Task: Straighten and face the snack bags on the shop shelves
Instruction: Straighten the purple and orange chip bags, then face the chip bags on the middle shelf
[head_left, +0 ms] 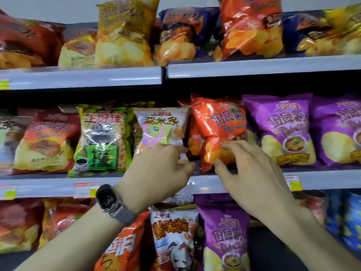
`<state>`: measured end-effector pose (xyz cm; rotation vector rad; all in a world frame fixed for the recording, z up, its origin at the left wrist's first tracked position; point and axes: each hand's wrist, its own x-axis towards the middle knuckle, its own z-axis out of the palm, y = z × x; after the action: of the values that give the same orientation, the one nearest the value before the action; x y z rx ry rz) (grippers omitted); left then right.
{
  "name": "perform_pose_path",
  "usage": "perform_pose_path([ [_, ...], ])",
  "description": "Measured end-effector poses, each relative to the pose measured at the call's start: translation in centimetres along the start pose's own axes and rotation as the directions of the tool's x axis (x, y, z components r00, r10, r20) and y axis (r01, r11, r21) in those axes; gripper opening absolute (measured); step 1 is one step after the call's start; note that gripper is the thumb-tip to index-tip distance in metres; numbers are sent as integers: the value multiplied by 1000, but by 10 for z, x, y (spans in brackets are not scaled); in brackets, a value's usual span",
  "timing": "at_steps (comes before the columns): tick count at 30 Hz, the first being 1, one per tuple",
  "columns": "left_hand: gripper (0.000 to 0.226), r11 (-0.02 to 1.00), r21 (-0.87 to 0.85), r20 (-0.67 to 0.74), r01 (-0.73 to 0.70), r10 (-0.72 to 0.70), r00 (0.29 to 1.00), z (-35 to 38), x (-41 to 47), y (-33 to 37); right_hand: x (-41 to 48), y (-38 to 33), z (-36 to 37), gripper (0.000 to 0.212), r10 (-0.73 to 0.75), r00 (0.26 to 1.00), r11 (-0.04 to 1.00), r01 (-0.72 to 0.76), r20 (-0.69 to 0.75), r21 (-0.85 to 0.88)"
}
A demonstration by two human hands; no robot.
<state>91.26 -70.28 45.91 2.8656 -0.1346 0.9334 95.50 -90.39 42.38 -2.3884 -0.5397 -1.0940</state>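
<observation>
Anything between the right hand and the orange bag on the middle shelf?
Nothing visible: the fingers of the right hand touch the orange chip bag on its lower front. The pink snack bag, gripped by the left hand, crowds its left side, and a purple chip bag its right.

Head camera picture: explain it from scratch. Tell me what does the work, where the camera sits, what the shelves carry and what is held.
No machine here: the grips are a person's bare hands, filmed by a camera worn on their head, looking forward and down. The shop shelves carry rows of snack bags. The left grip, with a wristwatch, holds the bottom of a pink-and-white bag. The right grip touches the lower front of an orange bag; whether it grasps is unclear.
</observation>
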Motion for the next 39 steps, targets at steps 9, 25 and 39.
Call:
perform_pose_path([
  [9, 56, 967, -25, -210, 254, -253, 944, -33, -38, -121, 30, -81, 56, 69, -38, 992, 957, 1, 122, 289],
  [25, 116, 762, -474, 11, 442, -497, 868, -27, 6, -207, 76, -97, 109, 108, 262, 942, 746, -336, 211, 576],
  [39, 109, 818, -463, -185, 342, -466, 865, -48, 30, -222, 92, -93, 100, 123, 326, 940, 762, -325, 102, 561],
])
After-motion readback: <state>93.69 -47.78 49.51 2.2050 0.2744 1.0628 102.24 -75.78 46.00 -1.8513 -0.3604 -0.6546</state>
